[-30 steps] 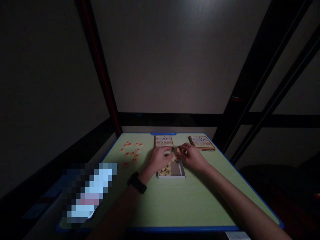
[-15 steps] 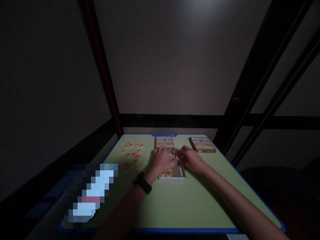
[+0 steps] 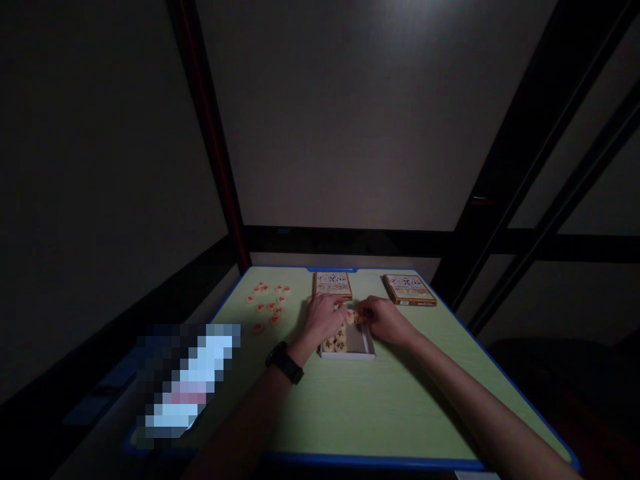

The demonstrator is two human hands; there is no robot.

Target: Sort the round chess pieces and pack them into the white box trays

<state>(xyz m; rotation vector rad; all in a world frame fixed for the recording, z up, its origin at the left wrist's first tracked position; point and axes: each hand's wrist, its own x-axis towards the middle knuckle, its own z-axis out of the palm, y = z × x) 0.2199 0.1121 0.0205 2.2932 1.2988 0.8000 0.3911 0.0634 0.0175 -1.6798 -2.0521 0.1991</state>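
Note:
A small white box tray (image 3: pixel 367 345) lies in the middle of the green table (image 3: pixel 350 407), with round pale chess pieces (image 3: pixel 334 343) bearing black marks in its left part. My left hand (image 3: pixel 324 317), a black watch on its wrist, rests with curled fingers over the tray's far left end. My right hand (image 3: pixel 384 318) is at the tray's far right end, its fingers pinched on a round piece (image 3: pixel 351 316). The two hands nearly meet above the tray.
Several loose round pieces with red marks (image 3: pixel 267 303) lie at the table's far left. Two flat printed boxes stand at the far edge, one in the middle (image 3: pixel 332 285) and one to the right (image 3: pixel 409 289). Dark frame bars rise behind the table.
Both hands have stayed over the tray's far end, shifting only slightly. The camera has drifted a little, so everything sits a bit further right in the picture.

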